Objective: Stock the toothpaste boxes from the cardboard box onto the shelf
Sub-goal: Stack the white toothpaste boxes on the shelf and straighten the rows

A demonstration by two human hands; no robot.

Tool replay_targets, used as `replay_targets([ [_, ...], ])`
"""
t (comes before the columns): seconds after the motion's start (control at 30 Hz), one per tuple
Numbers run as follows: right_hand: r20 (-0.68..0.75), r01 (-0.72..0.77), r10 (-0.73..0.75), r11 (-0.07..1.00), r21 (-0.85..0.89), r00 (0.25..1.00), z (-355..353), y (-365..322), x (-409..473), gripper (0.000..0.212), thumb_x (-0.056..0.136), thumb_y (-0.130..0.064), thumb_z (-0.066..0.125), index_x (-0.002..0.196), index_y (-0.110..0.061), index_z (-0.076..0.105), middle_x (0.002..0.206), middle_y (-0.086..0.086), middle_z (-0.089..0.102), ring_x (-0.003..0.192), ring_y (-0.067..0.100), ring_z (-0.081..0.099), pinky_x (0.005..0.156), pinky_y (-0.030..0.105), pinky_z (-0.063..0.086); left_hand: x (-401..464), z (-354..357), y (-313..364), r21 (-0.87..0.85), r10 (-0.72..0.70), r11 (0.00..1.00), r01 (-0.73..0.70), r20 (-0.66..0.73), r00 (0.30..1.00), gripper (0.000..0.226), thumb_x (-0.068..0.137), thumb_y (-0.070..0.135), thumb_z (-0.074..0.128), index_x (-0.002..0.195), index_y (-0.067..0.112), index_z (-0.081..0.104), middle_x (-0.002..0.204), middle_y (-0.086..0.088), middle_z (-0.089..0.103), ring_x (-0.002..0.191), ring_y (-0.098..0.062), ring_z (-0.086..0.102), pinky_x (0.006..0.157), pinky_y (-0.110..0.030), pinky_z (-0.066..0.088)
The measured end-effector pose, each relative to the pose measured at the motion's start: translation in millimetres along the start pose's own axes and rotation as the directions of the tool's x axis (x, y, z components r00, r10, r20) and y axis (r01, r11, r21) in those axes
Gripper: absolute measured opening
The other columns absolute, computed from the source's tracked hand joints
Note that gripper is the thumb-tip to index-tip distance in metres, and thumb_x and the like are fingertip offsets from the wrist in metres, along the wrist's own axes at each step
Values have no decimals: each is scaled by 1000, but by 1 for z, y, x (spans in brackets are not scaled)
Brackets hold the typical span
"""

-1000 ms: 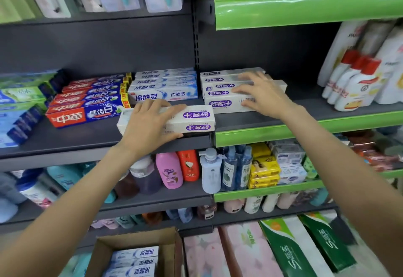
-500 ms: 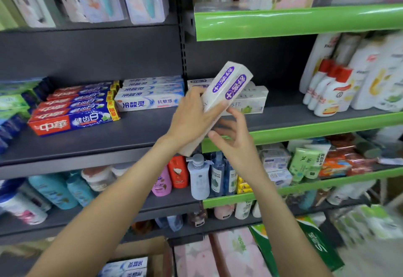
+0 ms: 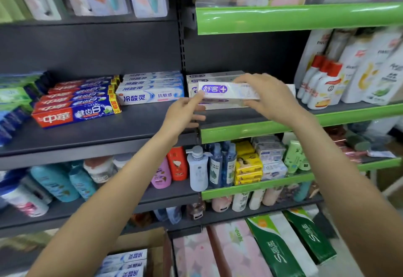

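Observation:
A white toothpaste box with a purple logo is held level in front of the stack of matching boxes on the green-edged shelf. My right hand grips its right half from above. My left hand pinches its left end with thumb and forefinger. At the bottom edge, the open cardboard box holds several blue-and-white toothpaste boxes.
Blue-and-white toothpaste boxes and red-and-blue ones lie on the dark shelf to the left. Shampoo bottles stand at the right. Bottles and soaps fill the lower shelves. Tissue packs sit at floor level.
The white box went from lying on the dark shelf, to tilted upright in my left hand, to level in both hands in front of the matching stack. My right hand moved onto it.

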State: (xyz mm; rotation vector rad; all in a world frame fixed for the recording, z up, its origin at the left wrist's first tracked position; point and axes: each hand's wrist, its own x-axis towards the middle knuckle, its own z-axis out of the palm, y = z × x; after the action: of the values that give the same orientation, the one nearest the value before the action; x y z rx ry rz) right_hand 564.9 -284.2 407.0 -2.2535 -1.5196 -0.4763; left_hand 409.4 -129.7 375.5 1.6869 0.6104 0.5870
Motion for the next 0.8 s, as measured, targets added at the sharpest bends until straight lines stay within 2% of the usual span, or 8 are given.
replay_targets([
  [0.1, 210, 120, -122, 992, 22, 970, 22, 18, 29, 53, 80, -21, 72, 129, -26, 53, 131, 1, 55, 116, 27, 46, 97, 37, 36, 10, -19, -19, 55, 36, 998, -28, -149, 988, 40, 87, 42, 60, 121, 22, 48, 104, 8, 63, 95, -16, 64, 82, -35, 55],
  [0.17, 247, 75, -60, 996, -52, 967, 40, 23, 38, 49, 80, -27, 71, 127, -27, 56, 130, 4, 51, 119, 27, 41, 100, 36, 31, 17, -22, -27, 204, 75, 977, -54, -94, 993, 32, 86, 40, 62, 115, 29, 52, 107, 8, 63, 100, -17, 61, 92, -39, 51],
  [0.3, -3, -133, 134, 977, -165, 991, 69, 22, 41, 48, 77, -39, 72, 119, -20, 58, 126, 10, 47, 116, 29, 39, 99, 41, 30, 25, -10, -28, 298, 55, 953, -60, 24, 998, 46, 89, 33, 60, 132, 21, 47, 125, 6, 56, 103, -8, 56, 88, -21, 39],
  [0.4, -173, -216, 183, 955, -204, 968, 79, 7, 33, 42, 78, -20, 69, 117, -14, 54, 119, 14, 48, 110, 34, 43, 93, 43, 34, 29, -2, -22, 223, 21, 974, -32, 50, 999, 56, 90, 30, 58, 141, 18, 38, 135, 3, 51, 116, -8, 51, 90, -18, 35],
  [0.5, -279, -163, 138, 984, -68, 950, 85, -16, 10, 31, 82, -13, 63, 113, -12, 58, 112, 13, 54, 105, 33, 48, 86, 40, 35, 20, -6, -24, 222, 41, 974, -46, 24, 999, 55, 92, 27, 57, 142, 18, 36, 137, 2, 50, 122, -9, 48, 95, -19, 34],
  [0.63, -377, -6, 56, 991, 133, 925, 87, -61, -40, 24, 86, -17, 54, 108, -11, 60, 95, 6, 62, 89, 26, 55, 77, 36, 41, -23, -29, -42, 271, 253, 936, -225, -70, 965, 33, 93, 20, 55, 126, 18, 54, 120, 8, 62, 111, -4, 56, 98, -19, 41],
  [0.7, -374, 34, 54, 974, 225, 926, 92, -90, -66, 23, 86, -18, 51, 105, -12, 61, 88, 3, 64, 81, 24, 58, 71, 35, 46, -53, -50, -58, 250, 317, 924, -289, -76, 945, 23, 93, 18, 54, 115, 22, 60, 109, 11, 67, 104, 0, 60, 93, -19, 45],
  [0.8, -279, 60, 33, 946, 319, 960, 114, -138, -102, 23, 87, -21, 49, 105, -14, 62, 82, 0, 65, 75, 22, 62, 63, 32, 50, -101, -86, -93, 260, 315, 921, -290, -58, 947, 15, 94, 21, 53, 105, 27, 62, 97, 12, 70, 95, -2, 65, 84, -14, 45],
])
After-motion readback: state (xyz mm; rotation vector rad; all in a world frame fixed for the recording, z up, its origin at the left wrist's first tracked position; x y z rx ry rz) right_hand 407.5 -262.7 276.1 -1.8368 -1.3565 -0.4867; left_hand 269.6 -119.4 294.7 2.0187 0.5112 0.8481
